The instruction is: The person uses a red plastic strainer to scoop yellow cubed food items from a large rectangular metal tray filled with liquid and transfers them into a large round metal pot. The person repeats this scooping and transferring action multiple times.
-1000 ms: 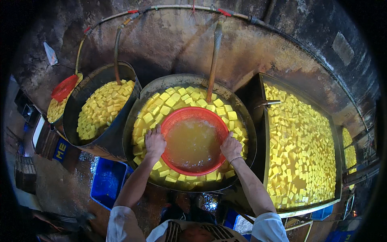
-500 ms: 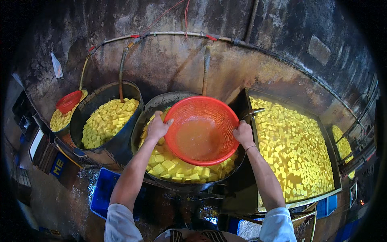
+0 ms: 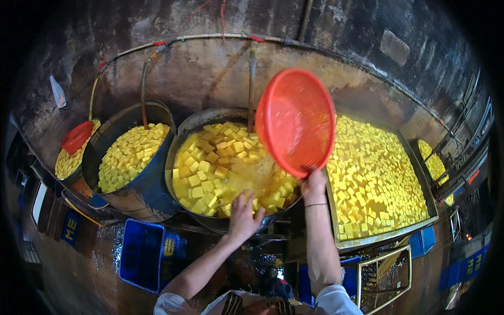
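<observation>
My right hand (image 3: pixel 315 186) grips the lower rim of a red plastic colander (image 3: pixel 300 123), which is tilted steeply over the right side of the middle round vat (image 3: pixel 171 157). Cloudy water splashes below the colander into the vat. Yellow cubes (image 3: pixel 195 181), possibly tofu, lie thick in the liquid there. My left hand (image 3: pixel 244 218) is off the colander, with its fingers spread over the cubes at the vat's near edge. Nothing shows in that hand. The colander is slightly blurred.
A rectangular metal tank (image 3: pixel 388 239) of yellow cubes stands right. At left are a dark drum (image 3: pixel 139 186) and a smaller vat holding a red basket (image 3: pixel 77 137). A blue crate (image 3: pixel 142 257) sits on the wet floor. Hoses hang from a wall pipe (image 3: pixel 210 37).
The colander, level in both hands before, has moved up and right and tipped over, spilling its cloudy water. My left hand has let go and dropped to the vat's near edge.
</observation>
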The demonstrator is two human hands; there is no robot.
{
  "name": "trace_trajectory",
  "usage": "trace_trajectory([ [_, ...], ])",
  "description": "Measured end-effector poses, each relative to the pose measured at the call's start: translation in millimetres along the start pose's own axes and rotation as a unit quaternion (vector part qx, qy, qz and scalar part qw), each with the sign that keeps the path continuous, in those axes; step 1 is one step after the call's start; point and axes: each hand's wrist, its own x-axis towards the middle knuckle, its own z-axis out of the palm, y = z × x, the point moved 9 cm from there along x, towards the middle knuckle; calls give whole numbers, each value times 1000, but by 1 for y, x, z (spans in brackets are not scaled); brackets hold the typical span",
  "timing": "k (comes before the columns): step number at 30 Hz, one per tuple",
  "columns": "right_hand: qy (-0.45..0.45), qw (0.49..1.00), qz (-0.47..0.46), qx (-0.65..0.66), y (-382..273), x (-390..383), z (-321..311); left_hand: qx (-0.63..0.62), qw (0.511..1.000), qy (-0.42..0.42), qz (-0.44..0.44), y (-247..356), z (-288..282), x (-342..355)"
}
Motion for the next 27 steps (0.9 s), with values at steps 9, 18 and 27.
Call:
trace_trajectory([
  [9, 58, 994, -84, -42, -266, 24, -155, 53, 975, -180, 115, 106, 161, 64],
  [18, 257, 908, -108, -311, -406, 176, -435, 162, 980, -39, 109, 118, 273, 227],
  [27, 326, 466, -258, -781, -569, 382, -476, 173, 973, -128, 79, 115, 296, 258],
])
